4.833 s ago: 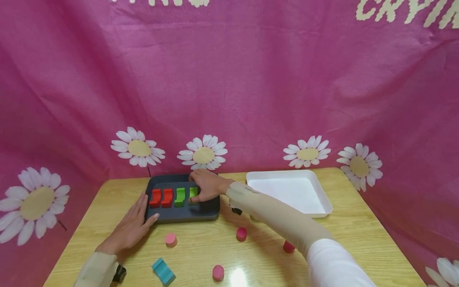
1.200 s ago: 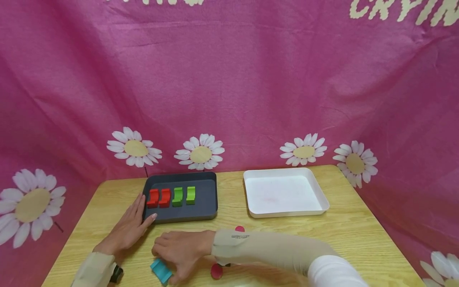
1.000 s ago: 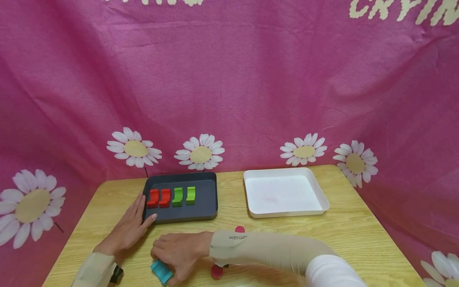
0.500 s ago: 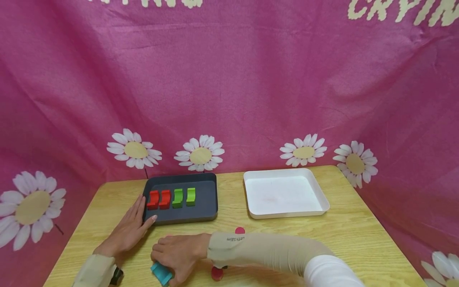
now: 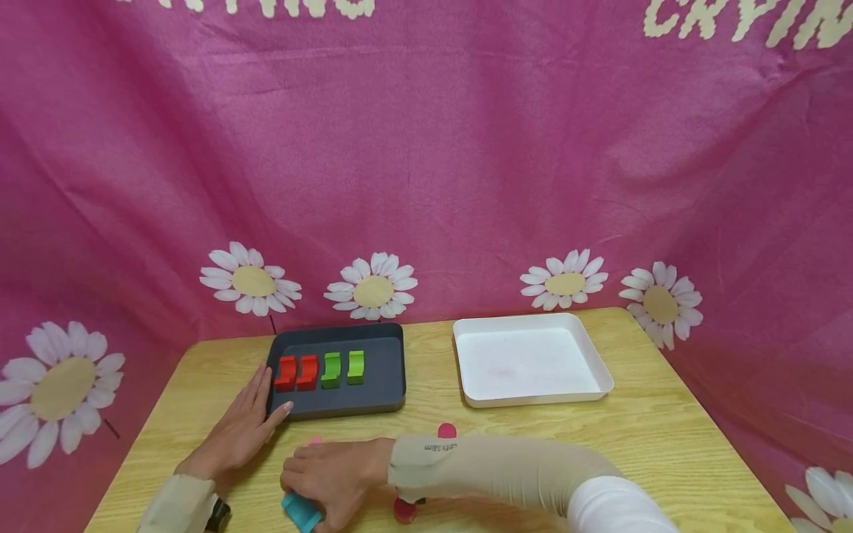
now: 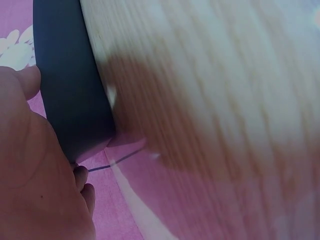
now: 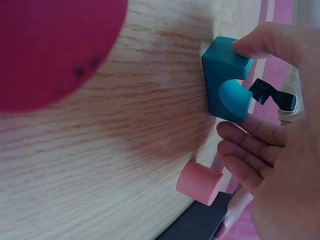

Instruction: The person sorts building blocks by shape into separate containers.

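Observation:
My right hand [image 5: 336, 474] is over the near left part of the table, pinching a teal block with a rounded notch [image 7: 220, 65]. Its thumb lies on one end of the block and a fingertip meets the other. In the head view the same teal block [image 5: 301, 512] shows beneath the hand. My left hand [image 5: 233, 437] rests with straight fingers along the left side of a dark grey tray [image 5: 346, 405]. Inside that tray stand two red notched blocks [image 5: 308, 372], a green one [image 5: 331, 370] and a lime green one [image 5: 356, 368] in a row.
A white tray [image 5: 533, 363] stands at the back right. A pink cylinder [image 7: 200, 182] lies between the teal block and the dark tray. Crimson cylinders [image 5: 447, 430] [image 5: 404, 511] sit beside the right forearm. A pink curtain [image 5: 426, 163] hangs behind the wooden table [image 5: 666, 444].
My right hand has let go of the lime green block in the dark tray and come down to the teal block near the front. The left hand has stayed at the tray.

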The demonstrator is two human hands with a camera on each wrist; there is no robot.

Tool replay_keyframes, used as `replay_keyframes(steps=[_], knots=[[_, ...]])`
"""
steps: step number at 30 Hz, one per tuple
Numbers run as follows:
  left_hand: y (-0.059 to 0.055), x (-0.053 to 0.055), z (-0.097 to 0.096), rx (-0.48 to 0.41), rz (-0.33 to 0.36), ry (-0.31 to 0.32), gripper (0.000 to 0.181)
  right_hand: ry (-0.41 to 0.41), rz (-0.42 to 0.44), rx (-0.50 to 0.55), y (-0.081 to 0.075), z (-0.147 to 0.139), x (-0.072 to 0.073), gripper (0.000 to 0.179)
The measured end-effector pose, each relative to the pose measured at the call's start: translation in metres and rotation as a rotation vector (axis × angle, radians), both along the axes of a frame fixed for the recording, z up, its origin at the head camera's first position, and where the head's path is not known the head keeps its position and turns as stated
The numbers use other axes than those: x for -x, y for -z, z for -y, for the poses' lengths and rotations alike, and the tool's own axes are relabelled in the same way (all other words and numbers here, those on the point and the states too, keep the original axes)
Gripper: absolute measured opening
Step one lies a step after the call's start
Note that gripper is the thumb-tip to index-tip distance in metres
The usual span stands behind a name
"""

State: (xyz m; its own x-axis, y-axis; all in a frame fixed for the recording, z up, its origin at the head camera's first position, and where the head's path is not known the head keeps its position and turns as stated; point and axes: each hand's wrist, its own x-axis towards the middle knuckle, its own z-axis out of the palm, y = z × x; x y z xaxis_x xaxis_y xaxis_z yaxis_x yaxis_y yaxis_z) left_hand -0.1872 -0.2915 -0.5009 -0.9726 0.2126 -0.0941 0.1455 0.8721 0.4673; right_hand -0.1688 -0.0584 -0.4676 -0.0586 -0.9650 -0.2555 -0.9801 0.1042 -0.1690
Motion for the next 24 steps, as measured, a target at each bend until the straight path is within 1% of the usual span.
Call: replay_keyframes(steps=[6,14,24], knots=[[0.0006,0.0002,-0.0008,0.005,-0.002,-0.002,0.100,-0.020,-0.021,0.018,0.0003,-0.0013,-0.0019,0.062],[0.0001,0.0002,0.0004,-0.001,-0.012,0.006,0.099,-0.033,-0.013,0.073,0.0008,-0.0012,-0.0031,0.061],[0.0009,0.0005,0.0002,0.001,0.001,-0.001,0.099,-0.034,0.004,0.049,0.0022,-0.0013,-0.0023,0.059]])
